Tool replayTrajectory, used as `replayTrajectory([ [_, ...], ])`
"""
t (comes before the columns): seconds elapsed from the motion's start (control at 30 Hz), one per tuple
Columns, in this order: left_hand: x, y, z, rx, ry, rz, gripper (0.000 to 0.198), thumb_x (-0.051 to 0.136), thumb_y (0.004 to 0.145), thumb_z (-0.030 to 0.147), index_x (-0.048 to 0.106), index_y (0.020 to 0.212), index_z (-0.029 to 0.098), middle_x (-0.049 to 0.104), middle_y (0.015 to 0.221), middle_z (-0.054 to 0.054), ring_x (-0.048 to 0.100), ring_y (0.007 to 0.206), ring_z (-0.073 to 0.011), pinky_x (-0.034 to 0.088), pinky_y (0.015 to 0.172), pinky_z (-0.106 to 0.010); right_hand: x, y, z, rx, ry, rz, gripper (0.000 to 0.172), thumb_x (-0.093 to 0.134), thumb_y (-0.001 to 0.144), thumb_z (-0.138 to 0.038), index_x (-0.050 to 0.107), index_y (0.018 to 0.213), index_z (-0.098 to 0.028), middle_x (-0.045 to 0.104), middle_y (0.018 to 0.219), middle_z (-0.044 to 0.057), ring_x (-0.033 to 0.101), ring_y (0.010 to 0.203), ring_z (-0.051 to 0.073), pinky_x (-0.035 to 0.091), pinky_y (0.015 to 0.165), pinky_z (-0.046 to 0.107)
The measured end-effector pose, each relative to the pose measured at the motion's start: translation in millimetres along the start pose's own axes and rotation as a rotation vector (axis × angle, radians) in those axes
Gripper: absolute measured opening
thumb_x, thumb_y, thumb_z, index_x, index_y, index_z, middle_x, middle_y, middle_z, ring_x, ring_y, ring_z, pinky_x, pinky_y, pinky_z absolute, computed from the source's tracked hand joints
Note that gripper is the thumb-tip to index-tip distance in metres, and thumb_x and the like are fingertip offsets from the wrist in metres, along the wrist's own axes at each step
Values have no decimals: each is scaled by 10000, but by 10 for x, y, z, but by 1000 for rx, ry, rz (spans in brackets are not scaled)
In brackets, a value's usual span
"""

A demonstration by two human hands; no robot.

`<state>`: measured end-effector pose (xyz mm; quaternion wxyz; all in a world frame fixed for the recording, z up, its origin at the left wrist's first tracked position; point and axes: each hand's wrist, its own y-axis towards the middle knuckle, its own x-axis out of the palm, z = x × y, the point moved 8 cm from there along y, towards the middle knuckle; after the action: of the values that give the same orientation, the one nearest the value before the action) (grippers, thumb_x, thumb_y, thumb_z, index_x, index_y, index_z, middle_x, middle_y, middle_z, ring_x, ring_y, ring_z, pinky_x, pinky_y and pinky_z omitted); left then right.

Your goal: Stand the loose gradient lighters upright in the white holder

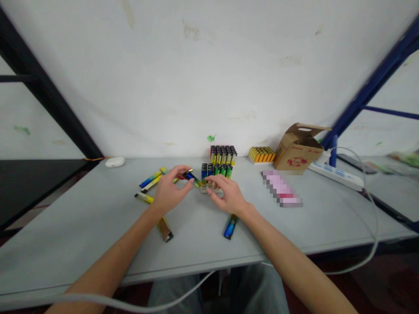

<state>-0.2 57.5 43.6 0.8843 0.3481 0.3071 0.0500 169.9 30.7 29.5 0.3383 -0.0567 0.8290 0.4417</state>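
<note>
A blue-and-yellow lighter is pinched between the thumb and fingers of my left hand, tilted with its dark metal-topped end up to the left. Its lower end reaches the pale see-through tray. My right hand is curled over that tray, thumb at the front and fingers on top. Blue and green lighters stand upright in rows just behind my fingertips. Loose on the table by my left hand lie several lighters, among them a blue one and a brown-yellow one. Another blue lighter lies below my right wrist.
Behind stands a block of dark-topped lighters, with a tray of orange lighters to its right. An open cardboard box, a power strip and a blurred pink item are right. A white case sits left.
</note>
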Motion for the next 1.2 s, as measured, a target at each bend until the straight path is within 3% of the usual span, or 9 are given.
replayTrajectory([
  [0.2,20,-42,199,105,-94,-30,194,686,756,281,620,904,173,685,814,-26,646,744,-155,535,729,-269,74,-5,-70,-70,-25,14,371,627,850,-349,571,1181,-192,677,1083,105,637,983,217,527,836,341],
  [0.37,78,-74,280,129,-180,-94,199,726,739,290,623,862,172,678,778,-22,635,705,-145,532,697,-259,122,-18,-47,-102,-76,25,255,609,864,-308,610,1091,-191,709,988,101,656,895,213,524,792,338],
  [0.5,120,-92,280,124,-212,-123,276,774,702,314,627,885,170,678,782,-26,630,693,-146,525,688,-269,191,-41,-7,-20,-31,-46,245,544,887,-253,591,1115,-177,711,992,120,661,855,222,510,766,350],
  [0.57,131,-90,248,109,-263,-133,336,767,713,316,621,977,168,675,792,-25,632,694,-145,527,687,-273,211,-43,49,87,98,-63,265,517,893,-251,557,1145,-177,699,1009,121,652,856,219,501,768,355],
  [0.67,114,-69,179,74,-291,-107,336,707,772,305,607,1060,165,669,777,-17,631,696,-141,526,698,-273,259,-33,192,314,503,-55,234,465,914,-283,505,1124,-190,671,901,67,628,753,175,494,688,312],
  [0.77,91,-43,132,34,-241,-75,211,637,823,317,642,967,163,677,754,-20,628,680,-141,518,671,-263,380,-35,301,567,1005,-95,213,453,894,-354,492,1027,-193,615,737,6,578,580,142,442,517,254],
  [0.83,93,-32,122,4,-201,-78,187,603,841,339,658,873,163,684,740,-26,628,667,-147,517,656,-264,428,-40,309,695,1221,-139,234,468,876,-397,514,948,-179,573,656,-15,523,488,122,383,439,228],
  [1.0,107,-28,113,-25,-162,-114,297,519,884,406,670,792,166,680,679,-28,629,622,-156,520,638,-273,408,-67,226,877,1560,-214,228,424,918,-366,536,896,-169,444,560,-63,345,385,66,258,384,174],
  [1.2,4,-4,-52,-101,-211,-39,382,460,907,445,674,786,154,687,666,-42,635,589,-149,530,603,-261,316,-40,191,888,1783,-211,521,184,978,-550,498,776,-188,349,527,-63,242,386,73,228,382,175],
])
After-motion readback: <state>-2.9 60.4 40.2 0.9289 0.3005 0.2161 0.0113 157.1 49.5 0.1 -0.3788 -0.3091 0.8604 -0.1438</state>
